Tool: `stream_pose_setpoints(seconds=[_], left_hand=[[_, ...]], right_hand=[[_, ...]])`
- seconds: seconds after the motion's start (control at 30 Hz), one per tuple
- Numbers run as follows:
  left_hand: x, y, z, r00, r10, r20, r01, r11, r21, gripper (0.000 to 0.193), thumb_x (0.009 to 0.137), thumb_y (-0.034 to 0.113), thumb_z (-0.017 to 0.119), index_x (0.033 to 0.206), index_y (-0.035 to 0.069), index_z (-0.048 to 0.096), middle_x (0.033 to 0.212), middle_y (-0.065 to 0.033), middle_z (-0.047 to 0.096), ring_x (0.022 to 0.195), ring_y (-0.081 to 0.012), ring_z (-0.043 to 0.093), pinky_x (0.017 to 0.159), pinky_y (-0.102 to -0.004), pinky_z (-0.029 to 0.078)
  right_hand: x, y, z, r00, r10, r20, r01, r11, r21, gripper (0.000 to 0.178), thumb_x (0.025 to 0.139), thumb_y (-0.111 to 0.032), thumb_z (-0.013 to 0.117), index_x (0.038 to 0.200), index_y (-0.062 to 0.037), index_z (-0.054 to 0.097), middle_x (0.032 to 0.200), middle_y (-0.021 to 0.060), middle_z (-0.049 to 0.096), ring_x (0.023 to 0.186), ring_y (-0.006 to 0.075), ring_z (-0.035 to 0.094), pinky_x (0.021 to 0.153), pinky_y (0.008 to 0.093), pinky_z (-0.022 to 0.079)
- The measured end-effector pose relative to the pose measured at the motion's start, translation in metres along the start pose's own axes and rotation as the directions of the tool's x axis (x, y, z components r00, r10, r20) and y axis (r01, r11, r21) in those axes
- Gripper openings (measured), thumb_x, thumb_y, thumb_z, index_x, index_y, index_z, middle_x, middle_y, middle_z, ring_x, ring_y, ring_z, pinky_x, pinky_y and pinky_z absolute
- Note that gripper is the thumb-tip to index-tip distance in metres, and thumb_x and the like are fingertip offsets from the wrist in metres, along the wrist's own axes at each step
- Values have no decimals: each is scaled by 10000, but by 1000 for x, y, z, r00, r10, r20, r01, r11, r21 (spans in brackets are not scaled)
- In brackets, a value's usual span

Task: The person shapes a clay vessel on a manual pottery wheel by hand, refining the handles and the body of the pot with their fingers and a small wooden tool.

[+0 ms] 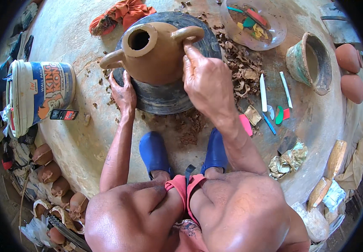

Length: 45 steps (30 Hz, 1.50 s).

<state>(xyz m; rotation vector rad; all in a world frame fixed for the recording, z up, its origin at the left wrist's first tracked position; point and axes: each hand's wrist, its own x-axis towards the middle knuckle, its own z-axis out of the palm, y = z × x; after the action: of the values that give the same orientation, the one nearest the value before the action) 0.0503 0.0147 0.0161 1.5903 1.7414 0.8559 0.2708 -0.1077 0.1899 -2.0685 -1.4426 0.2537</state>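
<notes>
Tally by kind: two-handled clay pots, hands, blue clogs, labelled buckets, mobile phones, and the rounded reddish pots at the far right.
Two-handled clay pot: 1
Hands: 2
Blue clogs: 2
Labelled bucket: 1
Mobile phone: 1
Rounded reddish pots: 2
Total: 9

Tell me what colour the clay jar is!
The two-handled clay jar is brown, as the head view shows.

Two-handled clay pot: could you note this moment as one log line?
Clay pot: on potter's wheel | Left hand: at wheel's edge, below left handle | Right hand: against right handle
</notes>
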Motion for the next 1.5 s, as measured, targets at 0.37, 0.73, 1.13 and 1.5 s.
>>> stream_pose_setpoints(seconds=[0.37, 0.73, 1.13, 1.5], left_hand=[[2, -1, -1, 1000, 13, -9, -13, 1000, 28, 763, 1042, 470, 685, 1583, -18, 459, 1542, -309, 568, 1436, -453, 550, 1214, -491, 405], [-1, 3, -1, 1000, -22, -15, 23, 999, 33, 790, 1039, 500, 684, 1582, -28, 457, 1547, -319, 561, 1454, -444, 540, 1215, -489, 405], [-1, 6, -2, 999, -33, -8, 33, 999, 28, 783, 1035, 496, 690, 1585, -14, 466, 1546, -304, 570, 1433, -440, 561, 1205, -489, 414], [-1, 2, -3, 1000, -18, -22, 19, 1000, 13, 786, 1029, 491, 698, 1582, -16, 464, 1542, -307, 568, 1426, -436, 564, 1201, -485, 419]], right_hand=[[4, 2, -9, 1000, 7, -7, -6, 999, 43, 243, 1055, -170, 626, 1183, 7, 734, 769, 263, 706, 718, 468, 714, 635, 544, 551], [4, 2, -5, 998, 67, -13, -66, 996, 54, 287, 1036, -155, 638, 1263, -21, 753, 802, 268, 710, 744, 447, 726, 672, 539, 557], [-1, 16, 9, 999, 45, -16, -39, 969, 243, 331, 1037, -163, 622, 1323, -42, 735, 793, 251, 723, 757, 452, 740, 678, 550, 584], [-6, -17, -13, 979, 199, -43, -117, 722, 681, 239, 1069, -125, 711, 1251, 10, 787, 732, 27, 727, 662, 53, 614, 615, 238, 477]])
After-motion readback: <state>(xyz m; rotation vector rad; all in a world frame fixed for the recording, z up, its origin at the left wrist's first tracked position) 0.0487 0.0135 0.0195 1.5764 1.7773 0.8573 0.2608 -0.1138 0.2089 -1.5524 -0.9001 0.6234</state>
